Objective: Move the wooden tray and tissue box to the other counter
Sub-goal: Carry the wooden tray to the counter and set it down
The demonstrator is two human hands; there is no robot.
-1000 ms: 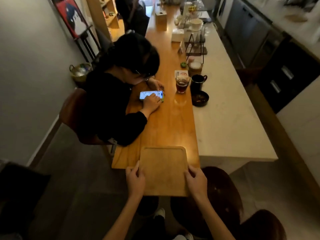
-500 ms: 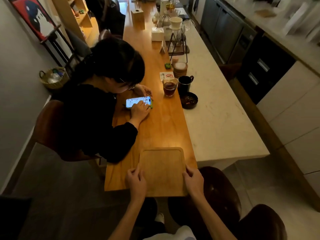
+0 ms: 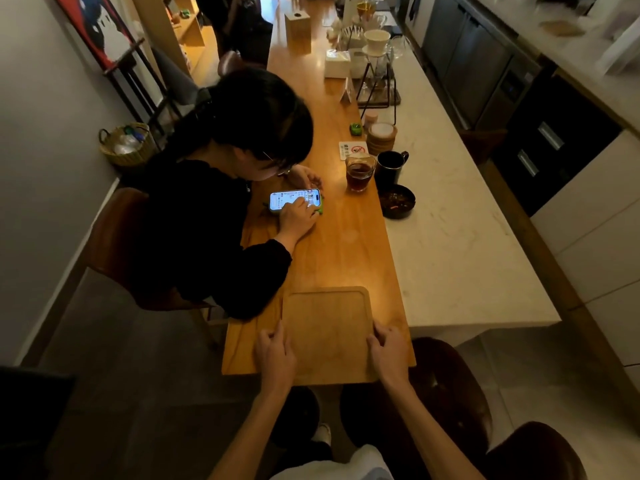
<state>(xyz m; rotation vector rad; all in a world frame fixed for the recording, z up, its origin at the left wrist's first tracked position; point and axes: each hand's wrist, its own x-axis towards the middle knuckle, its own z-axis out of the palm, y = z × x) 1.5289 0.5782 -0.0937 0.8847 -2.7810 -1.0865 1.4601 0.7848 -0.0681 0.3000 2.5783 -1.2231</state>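
On the counter's end, pale wooden tray.

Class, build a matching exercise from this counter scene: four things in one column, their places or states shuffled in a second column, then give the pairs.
Things:
1. wooden tray
2. glass of dark drink
3. phone
4. tissue box

Places or states:
A. far up the counter, beside the dripper stand
B. lit, under a seated person's hands
C. at the near end, a hand on each side
D. beside the black mug

Pairs: 1-C, 2-D, 3-B, 4-A

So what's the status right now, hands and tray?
Left hand and right hand grip wooden tray sides. Tray flat at wooden counter end. Tissue box far off, untouched. Seated person alongside.
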